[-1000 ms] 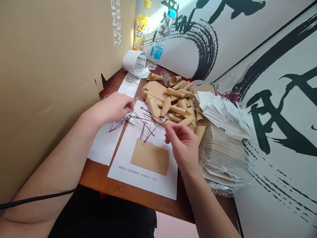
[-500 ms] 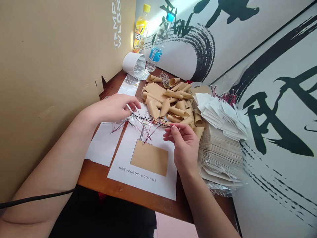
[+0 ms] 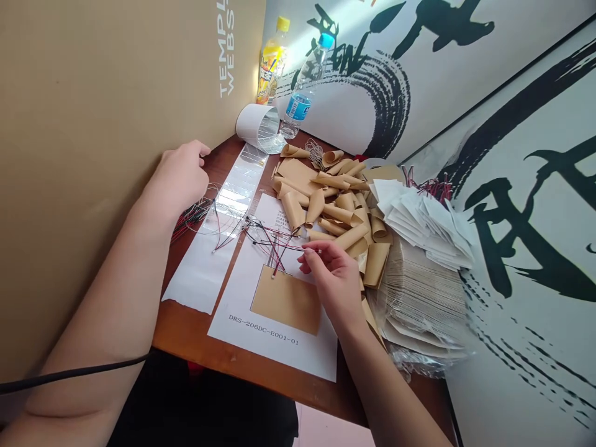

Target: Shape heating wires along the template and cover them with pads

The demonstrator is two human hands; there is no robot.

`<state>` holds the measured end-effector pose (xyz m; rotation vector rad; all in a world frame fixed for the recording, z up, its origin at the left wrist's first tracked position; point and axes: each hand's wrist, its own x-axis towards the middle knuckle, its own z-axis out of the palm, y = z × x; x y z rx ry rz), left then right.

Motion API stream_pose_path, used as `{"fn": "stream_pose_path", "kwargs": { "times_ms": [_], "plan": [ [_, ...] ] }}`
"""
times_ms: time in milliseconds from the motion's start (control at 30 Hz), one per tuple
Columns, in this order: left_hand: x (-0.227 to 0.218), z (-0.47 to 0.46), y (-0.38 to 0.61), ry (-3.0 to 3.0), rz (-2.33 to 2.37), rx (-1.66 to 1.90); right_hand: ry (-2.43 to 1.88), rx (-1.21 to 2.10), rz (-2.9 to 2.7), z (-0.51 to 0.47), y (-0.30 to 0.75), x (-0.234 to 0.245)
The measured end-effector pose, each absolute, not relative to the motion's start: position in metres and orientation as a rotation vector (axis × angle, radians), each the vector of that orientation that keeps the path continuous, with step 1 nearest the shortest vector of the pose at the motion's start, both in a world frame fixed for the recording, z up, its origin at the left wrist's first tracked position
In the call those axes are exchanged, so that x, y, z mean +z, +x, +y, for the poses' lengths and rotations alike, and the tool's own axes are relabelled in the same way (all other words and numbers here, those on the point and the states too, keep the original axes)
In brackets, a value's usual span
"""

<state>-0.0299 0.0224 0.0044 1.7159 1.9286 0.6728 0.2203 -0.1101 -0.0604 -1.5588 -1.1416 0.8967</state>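
Observation:
My right hand (image 3: 331, 273) is closed, thumb and index finger pinching thin red and black wires (image 3: 291, 247). These stretch left into a loose tangle of wires (image 3: 251, 226) over a printed sheet (image 3: 272, 344). A brown paper rectangle (image 3: 286, 301) lies on that sheet, with a small wire end at its upper edge. My left hand (image 3: 184, 174) is bent over at the left by the cardboard wall, just above a bundle of red, black and white wires (image 3: 189, 220). Its fingertips are mostly hidden, so any hold there is unclear.
Rolled brown paper pieces (image 3: 342, 214) heap behind my right hand. To the right sit stacked sheets in plastic (image 3: 423, 298), topped by white slips (image 3: 414, 217). A label roll (image 3: 258, 127) trails its strip (image 3: 205, 267) forward. Two bottles, yellow-capped (image 3: 271, 65) and blue-capped (image 3: 298, 105), stand behind.
My left hand has moved left and up, from the wire tangle to the wire bundle beside the cardboard wall. My right hand has shifted slightly left and down, still pinching wires.

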Motion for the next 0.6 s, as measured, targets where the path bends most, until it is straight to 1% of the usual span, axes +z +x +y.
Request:
{"fn": "stream_pose_path", "kwargs": {
  "times_ms": [200, 433, 500, 600],
  "plan": [
    [0.014, 0.024, -0.039, 1.498, 1.800, 0.929, -1.547, 0.893, -1.153, -0.110, 0.220, -0.060],
    [0.018, 0.018, -0.043, 1.625, 1.782, 1.023, -1.538, 0.868, -1.151, -0.110, 0.220, -0.061],
    [0.022, 0.015, -0.042, 1.718, 1.830, 0.991, -1.536, 0.843, -1.139, -0.110, 0.220, -0.061],
    [0.026, 0.013, -0.039, 1.891, 1.930, 0.687, -1.529, 0.819, -1.126, -0.111, 0.221, -0.060]
  ]
}}
